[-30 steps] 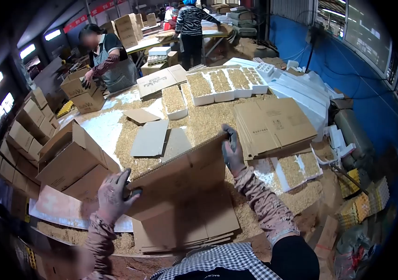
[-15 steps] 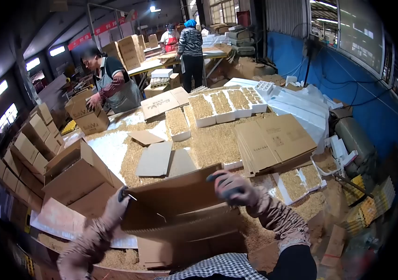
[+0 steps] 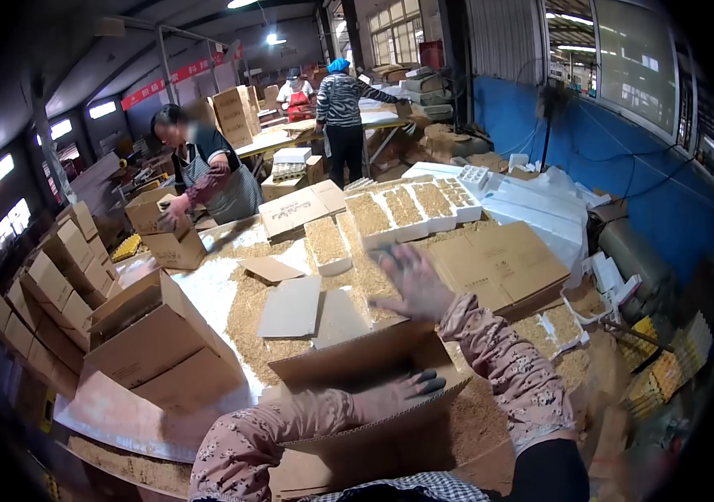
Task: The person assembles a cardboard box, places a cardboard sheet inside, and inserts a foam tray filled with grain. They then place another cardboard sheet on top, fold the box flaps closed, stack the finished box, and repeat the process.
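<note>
An open cardboard box (image 3: 348, 358) stands right in front of me, its inside dark. My left hand (image 3: 399, 396), gloved with dark fingertips, lies stretched out over the box's opening along the near wall, fingers extended. It holds nothing that I can see. Raised beyond the far right corner of the box is my right hand (image 3: 414, 283). Its fingers are spread, slightly blurred, and nothing is in them. Behind it lie flat cardboard sheets (image 3: 499, 266) and white foam trays (image 3: 411, 227) filled with a tan, grainy material. Two loose grey cardboard pieces (image 3: 290, 306) rest beyond the box.
Another open carton (image 3: 164, 339) stands at left, near rows of cartons (image 3: 51, 280). A co-worker (image 3: 210, 171) handles a box (image 3: 171, 238) across the table; two more people stand farther back. Yellow egg-crate-like trays (image 3: 666, 372) and a green sack (image 3: 637, 255) are at right.
My left hand has left the box's left edge and moved right, over its opening. My right hand has let go of the right side and risen forward, fingers spreading. The box has shifted right.
</note>
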A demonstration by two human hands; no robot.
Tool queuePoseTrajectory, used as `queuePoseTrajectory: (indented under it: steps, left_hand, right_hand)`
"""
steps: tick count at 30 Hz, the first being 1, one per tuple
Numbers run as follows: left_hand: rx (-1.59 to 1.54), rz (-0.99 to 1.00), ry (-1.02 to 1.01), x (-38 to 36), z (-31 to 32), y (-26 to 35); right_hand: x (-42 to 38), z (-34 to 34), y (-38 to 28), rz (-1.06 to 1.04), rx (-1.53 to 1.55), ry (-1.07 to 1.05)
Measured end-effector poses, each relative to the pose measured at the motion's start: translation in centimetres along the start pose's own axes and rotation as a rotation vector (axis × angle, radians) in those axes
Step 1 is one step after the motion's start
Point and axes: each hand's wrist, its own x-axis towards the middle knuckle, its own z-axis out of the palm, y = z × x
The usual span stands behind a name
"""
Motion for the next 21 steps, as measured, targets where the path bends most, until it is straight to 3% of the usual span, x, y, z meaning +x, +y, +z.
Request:
queuePoseTrajectory:
  steps: [1,2,3,4,6,8,10,11,12,14,15,16,17,19,20,21]
  left_hand:
    - [-0.292,-0.108,-0.08,-0.6,-1.5,0.5]
    - [-0.572,-0.214,-0.153,-1.0,-3.3,0.7]
    - [-1.003,-0.347,-0.233,-1.7,-7.1,2.4]
    - [-0.996,-0.346,-0.221,-1.4,-10.3,4.6]
    - [-0.146,-0.341,-0.533,-1.6,-14.8,8.1]
    - [0.244,-0.293,-0.182,-4.4,-12.4,5.3]
    - [0.295,-0.569,-0.157,-5.6,-12.9,3.9]
    - [0.214,-0.723,-0.146,-7.3,-11.9,3.0]
    - [0.131,-0.871,-0.13,-8.7,-10.8,2.5]
    - [0.159,-0.912,0.041,-10.4,-11.5,2.6]
    - [-0.076,-0.999,0.133,-11.2,-12.8,3.1]
    - [-0.192,-0.968,0.194,-12.6,-13.6,3.2]
    - [-0.111,-0.83,0.183,-14.6,-13.9,3.2]
    - [-0.035,-0.661,0.275,-17.9,-13.3,3.4]
    - [-0.038,-0.633,0.373,-19.2,-12.1,4.2]
    - [-0.163,-0.756,0.596,-18.1,-10.6,6.6]
  right_hand:
    - [-0.2,0.6,-0.5,-0.023,-0.495,-0.1]
    - [-2.5,-0.1,-1.3,0.121,-0.432,-0.26]
    - [-3.9,-0.4,-1.5,-0.043,-0.505,-0.082]
    - [-5.2,-0.6,-2.0,-0.065,-0.566,-0.117]
    - [-8.4,2.1,-2.8,0.105,-0.432,-0.388]
    - [-8.6,2.8,-2.0,0.032,-0.341,-0.229]
    - [-7.9,2.4,0.5,0.159,0.302,-0.176]
    - [-9.2,2.7,0.0,0.454,0.814,0.087]
    - [-10.8,4.0,1.6,0.436,0.902,0.317]
    - [-16.5,6.9,1.3,0.761,1.026,0.546]
    - [-18.9,8.1,-1.4,0.908,1.215,0.459]
    - [-21.0,8.9,-4.1,1.061,1.405,0.355]
    - [-22.5,11.1,-2.7,1.077,1.405,0.363]
    - [-24.9,15.3,1.8,0.857,1.368,0.118]
    - [-18.8,9.5,-1.9,1.012,1.693,0.386]
    - [-15.9,7.0,-1.4,0.639,1.296,0.374]
